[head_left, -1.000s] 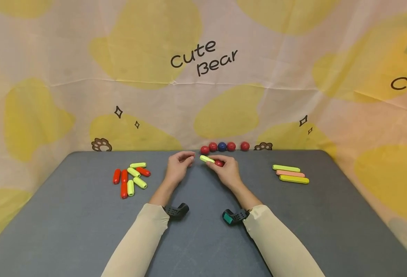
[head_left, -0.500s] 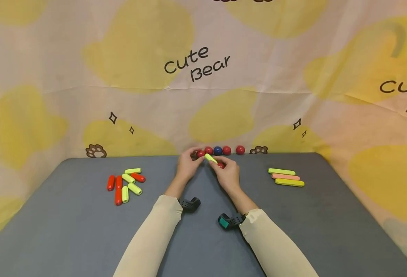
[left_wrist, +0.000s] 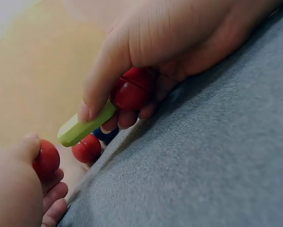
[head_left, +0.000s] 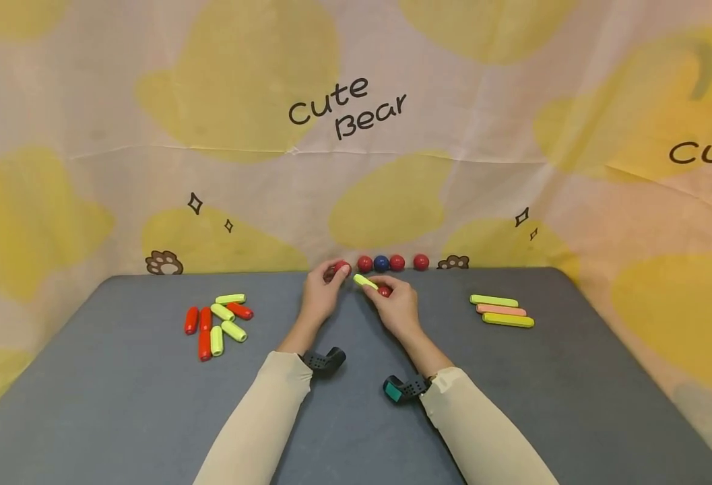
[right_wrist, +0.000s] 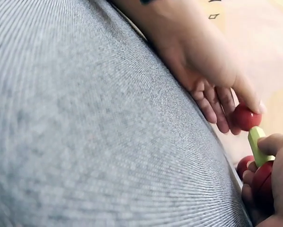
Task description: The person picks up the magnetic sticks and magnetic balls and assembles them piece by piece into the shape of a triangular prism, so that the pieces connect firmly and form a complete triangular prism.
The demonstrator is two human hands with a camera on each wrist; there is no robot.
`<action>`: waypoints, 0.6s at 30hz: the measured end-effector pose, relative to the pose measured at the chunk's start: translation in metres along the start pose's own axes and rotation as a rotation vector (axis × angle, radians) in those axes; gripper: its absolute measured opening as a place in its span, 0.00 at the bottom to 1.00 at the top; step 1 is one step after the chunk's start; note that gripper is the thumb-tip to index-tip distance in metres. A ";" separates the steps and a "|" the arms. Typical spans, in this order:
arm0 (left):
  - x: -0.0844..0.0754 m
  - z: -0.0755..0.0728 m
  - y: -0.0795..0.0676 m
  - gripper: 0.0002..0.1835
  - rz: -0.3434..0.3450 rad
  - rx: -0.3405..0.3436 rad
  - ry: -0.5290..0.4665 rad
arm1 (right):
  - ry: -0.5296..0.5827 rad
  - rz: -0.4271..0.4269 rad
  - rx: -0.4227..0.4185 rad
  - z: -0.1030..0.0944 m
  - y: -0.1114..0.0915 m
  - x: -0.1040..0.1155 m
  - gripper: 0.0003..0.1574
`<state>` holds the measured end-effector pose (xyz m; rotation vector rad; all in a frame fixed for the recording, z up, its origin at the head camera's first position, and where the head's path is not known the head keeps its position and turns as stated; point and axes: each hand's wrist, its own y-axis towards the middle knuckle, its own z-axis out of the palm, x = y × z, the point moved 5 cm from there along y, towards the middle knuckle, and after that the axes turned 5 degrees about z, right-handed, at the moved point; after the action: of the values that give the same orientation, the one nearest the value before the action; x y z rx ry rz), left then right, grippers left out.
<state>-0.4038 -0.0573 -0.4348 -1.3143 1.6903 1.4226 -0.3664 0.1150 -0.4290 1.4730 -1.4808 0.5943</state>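
My left hand [head_left: 319, 296] pinches a red ball [left_wrist: 47, 160] between thumb and fingers near the back of the table. Beside it, my right hand [head_left: 399, 308] holds a light green stick [left_wrist: 77, 131] with a second red ball [left_wrist: 133, 90] at its rear end, close against the palm. The stick's free end points toward the ball in the left hand; in the head view a small gap shows between them. Fingers partly cover the right hand's red ball.
Along the grey table's [head_left: 356, 431] back edge sit a blue ball [head_left: 381, 263] and red balls [head_left: 421, 262]. Short red rods [head_left: 191, 320] and short green rods [head_left: 234, 331] lie in a group at left. Three longer sticks [head_left: 508, 320], green, pink and yellow, lie at right.
My left hand moved right to the row's leftmost red ball, took hold of it and drew it slightly left. My right hand keeps holding the stick and ball near the same spot.
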 end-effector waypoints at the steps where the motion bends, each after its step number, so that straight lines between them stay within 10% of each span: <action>1: 0.000 -0.001 -0.002 0.19 -0.006 0.001 -0.007 | 0.001 -0.003 0.004 0.001 0.000 0.000 0.15; 18: -0.007 -0.017 -0.031 0.22 -0.040 0.107 -0.006 | -0.019 -0.152 0.213 0.013 -0.009 0.014 0.21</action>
<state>-0.3700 -0.0696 -0.4358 -1.2769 1.7026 1.2931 -0.3596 0.0953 -0.4251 1.7424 -1.3369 0.6623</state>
